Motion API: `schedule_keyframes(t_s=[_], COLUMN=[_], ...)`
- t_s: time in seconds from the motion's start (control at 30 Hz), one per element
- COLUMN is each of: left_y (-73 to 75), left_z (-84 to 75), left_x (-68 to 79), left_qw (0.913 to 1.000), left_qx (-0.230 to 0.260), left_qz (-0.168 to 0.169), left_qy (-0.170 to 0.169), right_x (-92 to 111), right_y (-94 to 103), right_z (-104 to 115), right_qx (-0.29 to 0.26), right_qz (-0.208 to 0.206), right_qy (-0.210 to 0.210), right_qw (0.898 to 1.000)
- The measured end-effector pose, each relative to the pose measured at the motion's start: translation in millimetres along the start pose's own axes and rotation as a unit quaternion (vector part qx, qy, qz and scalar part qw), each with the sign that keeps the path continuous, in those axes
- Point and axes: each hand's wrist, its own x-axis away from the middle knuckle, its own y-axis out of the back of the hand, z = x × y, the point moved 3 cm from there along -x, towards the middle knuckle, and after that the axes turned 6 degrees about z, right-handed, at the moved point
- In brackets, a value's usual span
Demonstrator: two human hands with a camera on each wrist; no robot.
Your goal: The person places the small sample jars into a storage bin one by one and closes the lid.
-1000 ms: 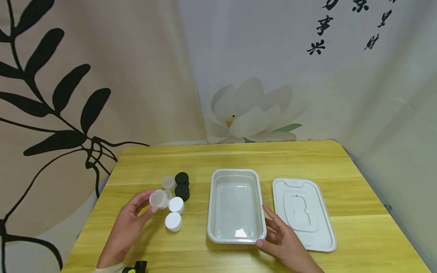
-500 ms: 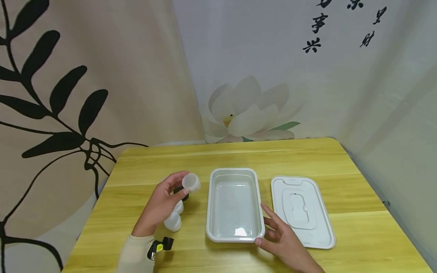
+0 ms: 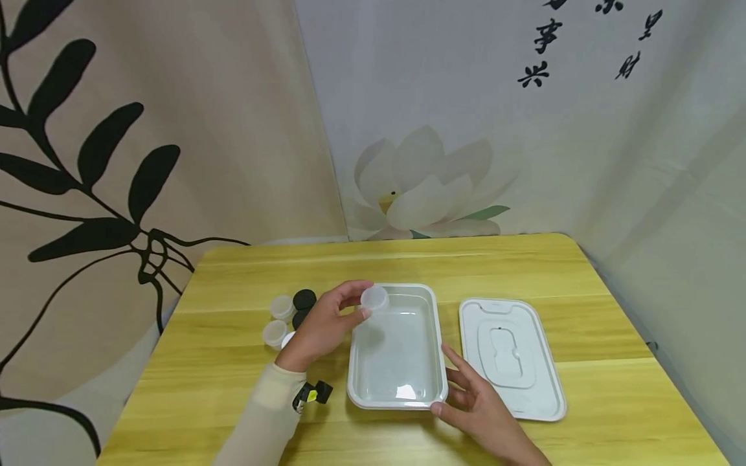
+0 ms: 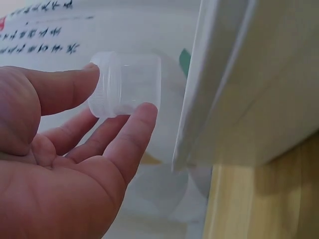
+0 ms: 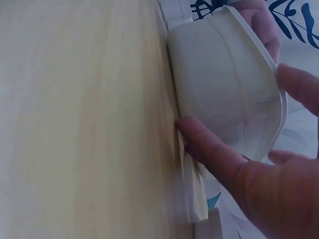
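My left hand pinches a small clear plastic jar with a ribbed translucent lid between thumb and fingers. In the left wrist view the jar lies sideways to the camera, with the box wall close beyond it. From the head, the jar appears over the far left corner of a white rectangular plastic box without its lid. My right hand touches the near right corner of that box, fingers mostly straight along its side. The right wrist view has fingertips against the box's outer wall.
A white box lid lies flat right of the box. On the left stand clear jars, black-topped jars and a white-topped jar, partly behind my left arm. Everything rests on a wooden table; a printed curtain hangs behind.
My left hand has carried the clear jar rightward, from among the other jars to over the box's far left part. The right hand stays at the box corner.
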Motion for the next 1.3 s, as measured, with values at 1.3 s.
schedule_keyframes(t_s=[1.3], left_y=[-42.1], left_z=[-22.3], left_x=[-60.4], left_qw=[0.9873], left_qx=[-0.092], left_qz=[0.118], left_qy=[0.052], right_x=[0.5], right_y=[1.1], right_z=[1.8], right_qx=[-0.008], right_qz=[0.018], right_qy=[0.018], right_qw=[1.000])
